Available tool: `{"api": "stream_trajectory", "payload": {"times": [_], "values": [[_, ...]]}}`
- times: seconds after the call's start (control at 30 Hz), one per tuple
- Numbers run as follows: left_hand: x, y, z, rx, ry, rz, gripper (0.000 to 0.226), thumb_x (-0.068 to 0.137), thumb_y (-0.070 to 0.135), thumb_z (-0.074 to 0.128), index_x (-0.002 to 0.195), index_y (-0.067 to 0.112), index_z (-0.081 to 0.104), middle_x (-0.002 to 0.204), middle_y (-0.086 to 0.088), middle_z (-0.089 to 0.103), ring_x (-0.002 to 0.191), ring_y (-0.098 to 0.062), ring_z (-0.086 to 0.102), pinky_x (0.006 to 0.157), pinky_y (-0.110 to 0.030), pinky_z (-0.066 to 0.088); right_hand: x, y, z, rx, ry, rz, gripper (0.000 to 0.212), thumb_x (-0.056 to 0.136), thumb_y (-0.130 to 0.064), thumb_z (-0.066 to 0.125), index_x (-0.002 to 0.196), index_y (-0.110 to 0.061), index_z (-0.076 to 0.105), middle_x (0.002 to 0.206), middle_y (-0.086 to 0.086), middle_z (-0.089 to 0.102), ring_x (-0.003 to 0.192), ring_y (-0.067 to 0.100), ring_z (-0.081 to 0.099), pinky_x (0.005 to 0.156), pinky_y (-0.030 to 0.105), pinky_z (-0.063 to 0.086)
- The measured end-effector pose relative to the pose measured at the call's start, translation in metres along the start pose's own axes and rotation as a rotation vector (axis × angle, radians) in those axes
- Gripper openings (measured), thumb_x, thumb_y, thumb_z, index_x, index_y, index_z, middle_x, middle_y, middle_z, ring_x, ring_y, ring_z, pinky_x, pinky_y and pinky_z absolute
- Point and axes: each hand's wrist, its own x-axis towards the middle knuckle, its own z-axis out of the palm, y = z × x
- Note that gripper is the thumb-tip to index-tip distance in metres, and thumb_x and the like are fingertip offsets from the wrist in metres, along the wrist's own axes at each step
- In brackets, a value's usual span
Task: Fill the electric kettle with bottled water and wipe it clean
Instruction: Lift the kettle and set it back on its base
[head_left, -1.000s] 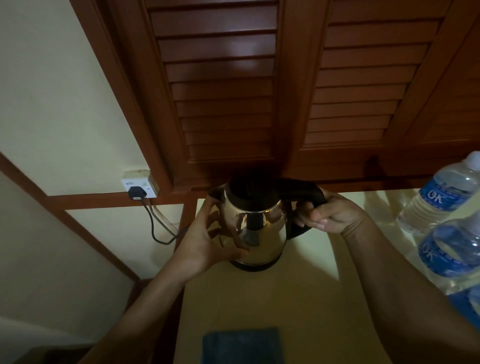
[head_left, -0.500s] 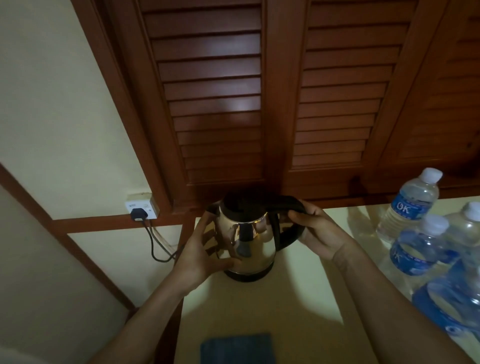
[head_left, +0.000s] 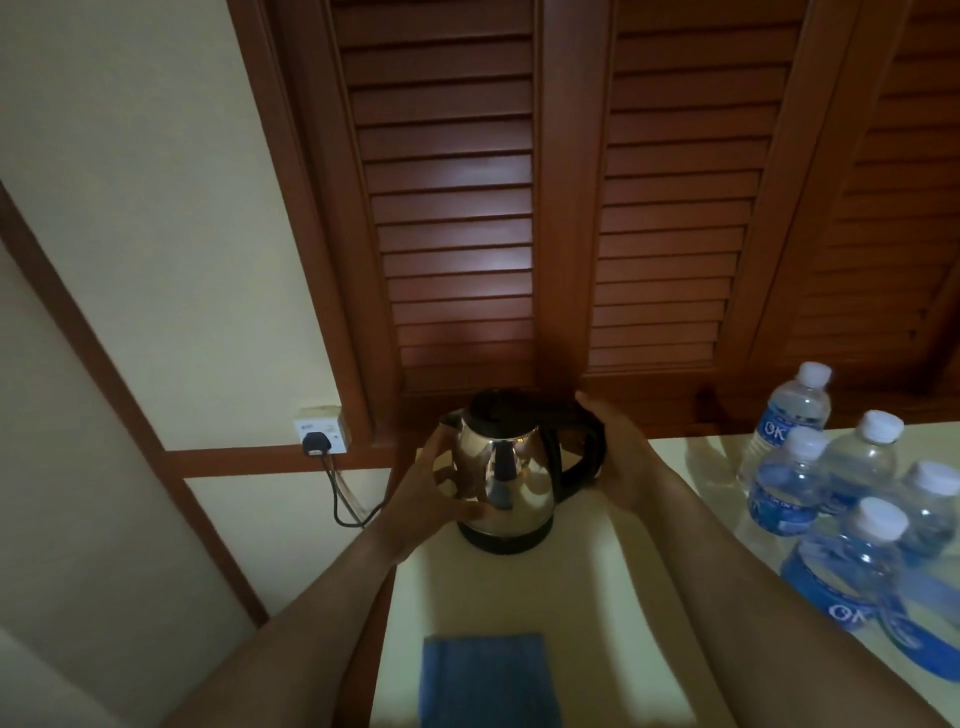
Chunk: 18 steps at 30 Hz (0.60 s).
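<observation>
Right hand (head_left: 621, 457) has shifted on shiny steel, black-lidded kettle (head_left: 519, 467).

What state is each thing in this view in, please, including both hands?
Shiny steel kettle: upright on its black base, lid shut.
Clear plastic water bottles: upright, white caps on.
Folded blue cloth: lying flat, untouched.
Black plug: in the white wall socket.
Left hand: cupping the kettle's body.
Right hand: wrapped round its handle.
Brown louvred wooden doors: shut.

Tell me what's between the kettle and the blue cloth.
Nothing. In the head view, only bare cream tabletop lies between the kettle and the blue cloth.
</observation>
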Motion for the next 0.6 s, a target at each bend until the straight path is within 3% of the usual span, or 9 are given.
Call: {"api": "stream_trajectory", "payload": {"times": [0.13, 0.23, 0.33, 0.4, 0.53, 0.6], "values": [[-0.001, -0.001, 0.001, 0.001, 0.002, -0.006, 0.091, 0.067, -0.005, 0.086, 0.138, 0.032, 0.044, 0.132, -0.004, 0.056, 0.118, -0.022, 0.061, 0.087, -0.040, 0.059, -0.001, 0.000, -0.003, -0.033, -0.005, -0.002, 0.059, 0.081, -0.057, 0.071, 0.127, -0.022, 0.065, 0.120, 0.004, 0.073, 0.119, 0.024, 0.064, 0.101, 0.058, 0.045], [0.000, -0.003, 0.002, -0.035, 0.011, -0.020, 0.094, 0.066, -0.008, 0.086, 0.139, 0.034, 0.044, 0.133, -0.005, 0.056, 0.119, -0.022, 0.061, 0.088, -0.039, 0.059, 0.000, 0.001, -0.004, -0.081, -0.023, 0.021, 0.066, 0.071, -0.062, 0.077, 0.123, -0.025, 0.066, 0.121, 0.002, 0.073, 0.120, 0.024, 0.062, 0.102, 0.059, 0.043], [0.000, -0.008, 0.004, -0.070, 0.034, -0.033, 0.100, 0.064, -0.009, 0.086, 0.141, 0.037, 0.043, 0.132, -0.004, 0.057, 0.118, -0.023, 0.061, 0.084, -0.036, 0.059, 0.000, -0.006, 0.003, -0.162, 0.048, 0.034, 0.053, 0.078, -0.054, 0.076, 0.120, -0.024, 0.064, 0.122, 0.003, 0.069, 0.116, 0.023, 0.060, 0.097, 0.054, 0.045], [0.000, -0.010, 0.005, -0.063, 0.058, -0.037, 0.104, 0.061, -0.007, 0.088, 0.141, 0.041, 0.042, 0.134, -0.002, 0.056, 0.120, -0.025, 0.059, 0.087, -0.041, 0.059, -0.001, -0.008, 0.006, -0.205, 0.091, 0.024, 0.048, 0.082, -0.051, 0.074, 0.119, -0.023, 0.063, 0.120, 0.004, 0.067, 0.115, 0.025, 0.059, 0.095, 0.055, 0.048], [-0.004, -0.011, 0.007, -0.087, 0.081, -0.025, 0.104, 0.061, -0.002, 0.090, 0.142, 0.042, 0.042, 0.136, 0.002, 0.055, 0.121, -0.021, 0.060, 0.092, -0.045, 0.058, -0.005, -0.006, 0.007, -0.242, 0.116, -0.007, 0.044, 0.085, -0.056, 0.070, 0.115, -0.025, 0.060, 0.122, 0.004, 0.062, 0.115, 0.025, 0.057, 0.100, 0.060, 0.046], [-0.005, -0.010, 0.008, -0.022, 0.094, 0.002, 0.096, 0.064, 0.001, 0.090, 0.139, 0.042, 0.045, 0.129, 0.004, 0.059, 0.113, -0.019, 0.064, 0.088, -0.041, 0.060, -0.011, 0.001, 0.008, -0.232, 0.102, -0.085, 0.039, 0.089, -0.059, 0.064, 0.113, -0.029, 0.058, 0.125, -0.001, 0.059, 0.119, 0.023, 0.054, 0.105, 0.052, 0.043]]}}
